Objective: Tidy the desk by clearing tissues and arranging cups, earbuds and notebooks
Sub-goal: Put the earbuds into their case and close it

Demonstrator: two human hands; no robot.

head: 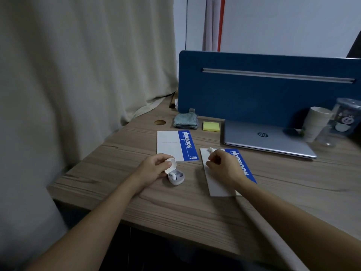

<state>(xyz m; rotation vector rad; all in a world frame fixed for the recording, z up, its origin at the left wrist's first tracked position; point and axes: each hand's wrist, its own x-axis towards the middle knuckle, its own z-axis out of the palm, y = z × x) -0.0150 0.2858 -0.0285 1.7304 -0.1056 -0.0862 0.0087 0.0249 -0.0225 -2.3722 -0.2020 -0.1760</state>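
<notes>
Head view: the left hand [156,165] steadies the earbud case [175,176] on the table [175,208], thumb and fingers closed on the raised lid, which keeps the lid tipped back and the base from sliding so the wells stay open to the right. One earbud [172,175] already sits in the left well; the well beside it looks empty. The right hand [224,165] rests over the near notebook [216,184], its fingers curled in a pinch at the second earbud [211,150], which lies on the notebook's far white corner; the fingertips touch or nearly touch it, and I cannot tell whether it is actually gripped. The pinch fits so small and smooth a piece, and I judge the next move to be carrying it left to the empty well.

The case is a small, rounded, pale shell with a matte look, standing near the left front of the table, just beside the near corner of the far notebook [175,145]. Both notebooks are white with a blue band and lie askew, apart from each other. Far right, the paper cups [317,122] stand stacked beside a clear cup [345,116], behind the closed laptop [267,139].
</notes>
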